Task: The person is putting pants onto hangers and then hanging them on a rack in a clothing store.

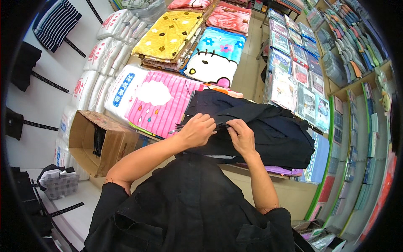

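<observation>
Over a pile of black clothing [268,130] my two hands work close together at its left part. My left hand [201,129] is closed around a slim black item [220,126], with thin dark and shiny ends sticking out on the left side of the fist. Thumb and fingers of my right hand [241,135] pinch the right end of the same black item. Its exact kind is hard to make out, being mostly covered by the fingers. The dark garments lie folded and layered beneath both hands.
An open cardboard box [119,147] with black things inside stands at the left. Behind lie a pink striped packaged blanket [168,103], a yellow blanket stack [172,33] and a blue cartoon blanket [214,54]. Packaged bedding [302,75] and shelves [357,138] line the right.
</observation>
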